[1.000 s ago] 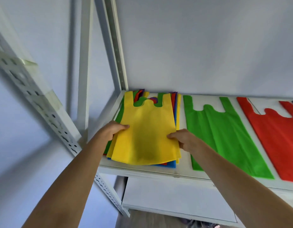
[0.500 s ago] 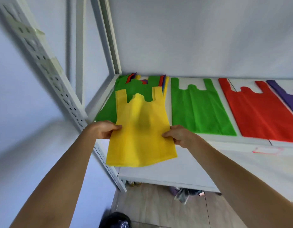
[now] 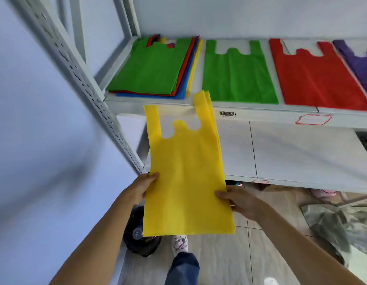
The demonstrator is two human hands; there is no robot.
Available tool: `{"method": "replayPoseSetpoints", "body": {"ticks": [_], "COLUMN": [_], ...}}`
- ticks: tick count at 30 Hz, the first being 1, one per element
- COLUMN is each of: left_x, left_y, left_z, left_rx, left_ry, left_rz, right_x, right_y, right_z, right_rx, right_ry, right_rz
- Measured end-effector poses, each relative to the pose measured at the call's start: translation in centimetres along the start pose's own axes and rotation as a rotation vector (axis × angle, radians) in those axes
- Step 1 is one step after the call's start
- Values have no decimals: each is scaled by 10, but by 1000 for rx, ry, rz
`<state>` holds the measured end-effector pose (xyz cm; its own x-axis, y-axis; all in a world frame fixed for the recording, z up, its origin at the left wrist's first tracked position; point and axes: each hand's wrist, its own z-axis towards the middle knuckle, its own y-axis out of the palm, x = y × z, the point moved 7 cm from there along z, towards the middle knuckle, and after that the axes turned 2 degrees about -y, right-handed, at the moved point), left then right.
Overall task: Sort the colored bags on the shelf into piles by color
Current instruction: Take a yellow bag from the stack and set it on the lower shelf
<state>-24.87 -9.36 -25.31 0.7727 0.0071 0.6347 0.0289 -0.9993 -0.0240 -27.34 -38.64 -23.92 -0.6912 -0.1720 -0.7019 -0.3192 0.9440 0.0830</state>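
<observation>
Below, tiled floor (image 3: 230,262) — both hands (image 3: 142,187) (image 3: 240,202) pinch yellow bag (image 3: 186,182) before white shelf (image 3: 267,113).

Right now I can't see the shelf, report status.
Both hands, left and right, hold yellow bag off shelf. Mixed stack unsorted. Nothing blocking.

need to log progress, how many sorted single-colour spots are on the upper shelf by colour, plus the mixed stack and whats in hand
green pile: 1
red pile: 1
purple pile: 1
mixed stack, green on top: 1
yellow bag, held off the shelf by left hand and right hand: 1
Total: 5
</observation>
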Motion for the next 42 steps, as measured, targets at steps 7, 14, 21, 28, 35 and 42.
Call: {"method": "replayPoseSetpoints", "body": {"ticks": [7,14,21,28,35,42], "left_x": [-39,85,235,184,44,36], "left_y": [-4,-29,-60,-69,-51,-58], "left_z": [62,203,308,440,540,543], "left_rx": [102,191,301,342,297,512], "left_ry": [-30,216,629,563,338,369], "left_rz": [52,62,14,144,382,632], "right_x": [26,-76,-188,-92,47,58], "right_y": [2,-21,-58,-69,-70,-81], "right_z": [49,184,290,425,514,530], "right_rx": [76,274,504,591,515,609], "right_ry": [40,-139,-563,-488,-43,1], "right_rz": [28,63,18,26,50,-7]}}
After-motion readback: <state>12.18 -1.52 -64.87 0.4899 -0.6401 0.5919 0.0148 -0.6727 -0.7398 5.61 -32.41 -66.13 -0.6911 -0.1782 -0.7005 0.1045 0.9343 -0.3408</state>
